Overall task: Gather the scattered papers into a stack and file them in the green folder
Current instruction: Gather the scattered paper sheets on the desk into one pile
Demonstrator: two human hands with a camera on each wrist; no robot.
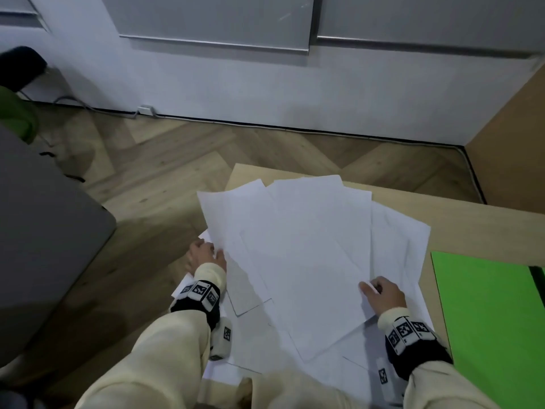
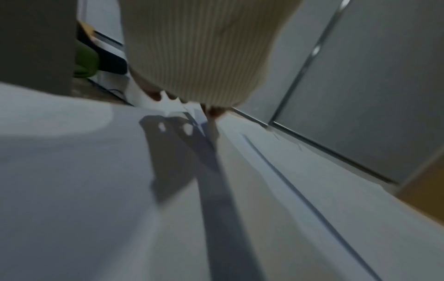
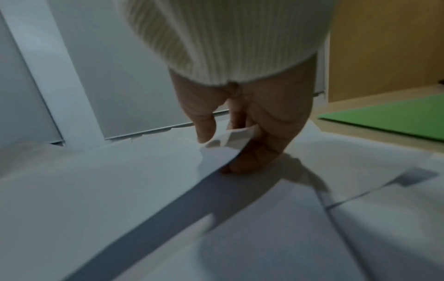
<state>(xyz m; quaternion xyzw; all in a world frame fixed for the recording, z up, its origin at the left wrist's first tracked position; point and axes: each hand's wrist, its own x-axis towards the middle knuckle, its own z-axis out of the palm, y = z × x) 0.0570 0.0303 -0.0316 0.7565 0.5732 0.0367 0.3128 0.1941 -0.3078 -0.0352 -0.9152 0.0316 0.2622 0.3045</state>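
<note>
Several white papers [image 1: 306,246] lie fanned and overlapping on a low wooden table [image 1: 472,219]. My left hand [image 1: 203,256] grips the left edge of the fan, at the table's left side. My right hand [image 1: 380,293] pinches a lifted corner of an upper sheet [image 3: 228,140], thumb on top and fingers beneath. In the left wrist view a sleeve hides most of my left hand [image 2: 168,98], and only fingertips show at the paper edge. The green folder [image 1: 486,320] lies flat on the table to the right of the papers; the right wrist view also shows the green folder [image 3: 389,117].
A grey sofa or cushion [image 1: 44,231] stands at the left over the wooden floor [image 1: 165,160]. A white wall with cabinets [image 1: 236,69] runs behind, with a cable along its base. A wooden panel [image 1: 513,143] rises at the right.
</note>
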